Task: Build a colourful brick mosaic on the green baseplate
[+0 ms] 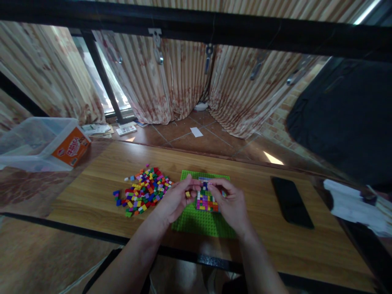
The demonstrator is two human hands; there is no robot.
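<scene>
A green baseplate (196, 222) lies on the wooden table (101, 163) in front of me, with a patch of small coloured bricks (206, 201) built on its middle. My left hand (177, 198) hovers over the plate's left side, fingers curled, with a small yellow brick (188, 194) at its fingertips. My right hand (231, 202) rests over the plate's right side, fingers pinched together at the top edge of the brick patch near a blue brick (205, 185). Both hands' fingertips nearly meet above the patch.
A loose heap of coloured bricks (143, 190) lies left of the plate. A clear plastic tub with an orange label (45, 143) stands at the far left. A black phone (290, 201) lies to the right, white cloth (355, 204) beyond it.
</scene>
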